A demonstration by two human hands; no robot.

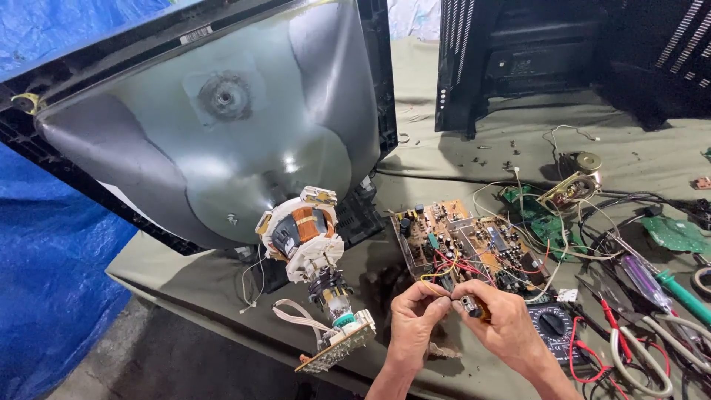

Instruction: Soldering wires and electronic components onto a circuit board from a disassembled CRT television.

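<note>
My left hand [412, 320] and my right hand [505, 320] meet low in the view, in front of a brown circuit board [466, 243]. The left fingers pinch a yellow wire [431, 278] that runs off the board. The right hand grips a small metal-tipped tool [469, 305] held against the left fingertips. Red and yellow wires loop over the board's near edge. Left of my hands, a picture tube [215, 118] lies face down in its black frame, its neck with copper coil [302, 231] and a small end board [337, 348] pointing towards me.
A black multimeter [552, 326] with red leads lies right of my hands. Pliers [637, 355], a green-handled screwdriver [681, 292], green boards [670, 233] and a small speaker [579, 178] crowd the right side. A black rear casing [518, 59] stands behind. Blue tarp [52, 252] hangs at left.
</note>
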